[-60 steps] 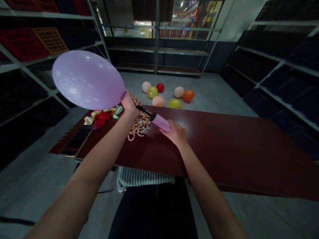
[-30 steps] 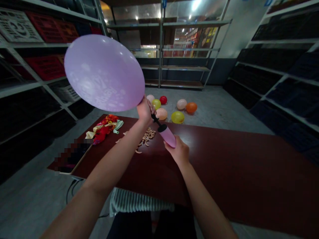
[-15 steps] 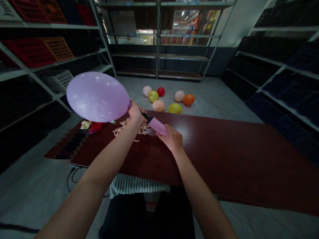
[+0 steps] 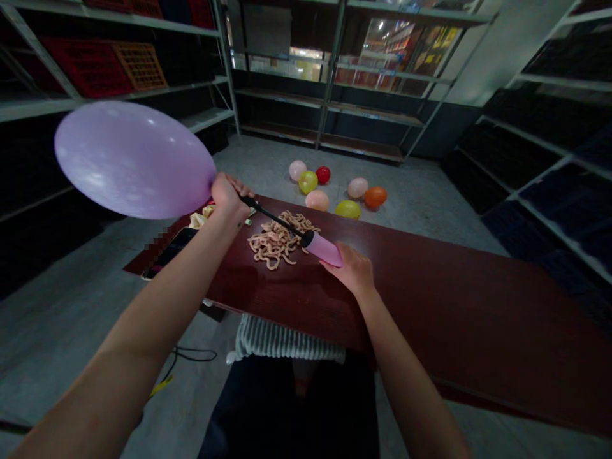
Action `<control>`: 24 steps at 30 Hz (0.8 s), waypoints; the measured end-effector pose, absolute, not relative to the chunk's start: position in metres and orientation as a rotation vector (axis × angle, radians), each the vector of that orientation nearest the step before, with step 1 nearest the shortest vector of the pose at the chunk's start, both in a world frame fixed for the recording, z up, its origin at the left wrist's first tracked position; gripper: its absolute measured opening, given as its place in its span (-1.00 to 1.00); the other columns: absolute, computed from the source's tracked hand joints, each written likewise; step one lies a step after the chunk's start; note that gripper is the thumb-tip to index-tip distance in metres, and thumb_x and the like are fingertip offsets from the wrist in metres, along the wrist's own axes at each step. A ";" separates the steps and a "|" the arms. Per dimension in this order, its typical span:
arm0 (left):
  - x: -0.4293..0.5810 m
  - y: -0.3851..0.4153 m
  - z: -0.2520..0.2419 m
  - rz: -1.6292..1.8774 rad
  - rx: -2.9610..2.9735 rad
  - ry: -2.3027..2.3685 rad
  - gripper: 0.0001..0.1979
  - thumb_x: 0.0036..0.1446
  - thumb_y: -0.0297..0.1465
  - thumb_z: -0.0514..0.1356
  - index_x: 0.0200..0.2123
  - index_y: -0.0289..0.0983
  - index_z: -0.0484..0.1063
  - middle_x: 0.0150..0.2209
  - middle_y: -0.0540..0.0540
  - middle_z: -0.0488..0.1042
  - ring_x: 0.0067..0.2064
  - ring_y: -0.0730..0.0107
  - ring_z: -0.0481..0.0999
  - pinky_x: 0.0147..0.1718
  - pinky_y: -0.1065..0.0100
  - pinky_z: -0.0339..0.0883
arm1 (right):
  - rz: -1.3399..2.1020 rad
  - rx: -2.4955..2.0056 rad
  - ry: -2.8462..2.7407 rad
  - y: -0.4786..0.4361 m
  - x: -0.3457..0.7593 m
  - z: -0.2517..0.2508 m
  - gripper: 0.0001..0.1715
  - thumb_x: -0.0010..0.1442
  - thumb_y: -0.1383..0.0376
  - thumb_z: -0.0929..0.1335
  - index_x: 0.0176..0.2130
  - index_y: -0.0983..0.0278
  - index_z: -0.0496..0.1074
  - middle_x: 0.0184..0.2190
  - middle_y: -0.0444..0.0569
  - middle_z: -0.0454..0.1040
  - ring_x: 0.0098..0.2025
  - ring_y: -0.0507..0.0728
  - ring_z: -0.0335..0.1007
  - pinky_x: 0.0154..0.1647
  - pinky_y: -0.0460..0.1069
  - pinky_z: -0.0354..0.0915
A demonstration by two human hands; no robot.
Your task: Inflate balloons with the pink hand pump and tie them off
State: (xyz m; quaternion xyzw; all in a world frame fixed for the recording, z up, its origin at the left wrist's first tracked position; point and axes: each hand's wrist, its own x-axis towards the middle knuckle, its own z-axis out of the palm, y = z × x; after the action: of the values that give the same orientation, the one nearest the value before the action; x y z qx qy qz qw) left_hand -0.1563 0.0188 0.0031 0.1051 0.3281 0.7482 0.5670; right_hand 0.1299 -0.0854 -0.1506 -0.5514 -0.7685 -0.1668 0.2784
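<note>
A large purple balloon (image 4: 136,159), blown up, extends left from my left hand (image 4: 230,194). That hand is closed around the balloon's neck and the black end of a hand pump; its fingers hide the joint between them. The pump's pink barrel (image 4: 325,248) is in my closed right hand (image 4: 352,271), over the table. Between the hands the thin black rod (image 4: 277,218) is drawn out long. Below the rod lies a tangled heap of beige, worm-like strands (image 4: 277,242), perhaps uninflated long balloons.
The dark red table (image 4: 430,299) runs to the right. On its left lie a phone (image 4: 174,248) and a cream limp piece (image 4: 197,220). Several balloons rest on the floor beyond, among them an orange balloon (image 4: 375,197). Shelves with crates (image 4: 88,67) stand around.
My hands have moved apart, and much more of the pump's black rod shows between them. The purple balloon has shifted left in view and looks larger. The camera view has turned somewhat.
</note>
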 end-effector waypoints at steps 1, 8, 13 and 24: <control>-0.156 0.016 0.009 1.769 0.255 0.770 -0.58 0.39 -0.42 -0.07 -0.54 -0.22 -0.14 -0.74 0.12 -0.09 -0.74 0.55 -0.07 -0.67 0.42 -0.07 | -0.435 -1.467 -2.056 -0.086 0.129 -0.150 -0.49 0.21 -0.03 0.43 -0.03 0.29 0.47 -0.22 0.05 0.64 -0.26 0.18 0.57 -0.29 -0.02 0.30; -0.105 0.016 0.043 1.825 0.436 0.655 -0.53 0.45 -0.33 -0.04 -0.55 -0.21 -0.08 -0.72 0.10 -0.12 -0.70 0.52 -0.11 -0.60 0.36 -0.14 | -0.298 -1.562 -1.870 -0.084 0.138 -0.153 -0.47 0.21 -0.06 0.40 -0.03 0.29 0.47 -0.26 0.05 0.64 -0.28 0.20 0.58 -0.31 0.00 0.32; -0.058 0.036 0.054 1.765 0.552 0.642 -0.53 0.46 -0.37 -0.07 -0.57 -0.20 -0.06 -0.72 0.10 -0.12 -0.69 0.52 -0.13 -0.61 0.35 -0.15 | -0.224 -1.654 -1.728 -0.079 0.141 -0.156 -0.47 0.20 -0.06 0.40 -0.04 0.28 0.46 -0.27 0.04 0.63 -0.32 0.21 0.57 -0.36 -0.01 0.28; 0.069 0.039 0.002 1.437 0.639 0.843 -0.58 0.38 -0.45 -0.03 -0.58 -0.20 -0.01 -0.74 0.10 -0.10 -0.74 0.52 -0.08 -0.69 0.40 -0.19 | -0.082 -1.860 -1.439 -0.073 0.141 -0.153 -0.46 0.25 -0.13 0.33 -0.08 0.25 0.42 -0.26 0.03 0.63 -0.33 0.20 0.56 -0.41 -0.02 0.22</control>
State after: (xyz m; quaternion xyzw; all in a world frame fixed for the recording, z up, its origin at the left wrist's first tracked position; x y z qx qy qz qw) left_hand 0.0691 0.0390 0.0024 0.2788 0.3677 0.6269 0.6277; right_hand 0.1414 -0.0727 -0.1532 -0.7299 -0.5647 -0.0323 0.3839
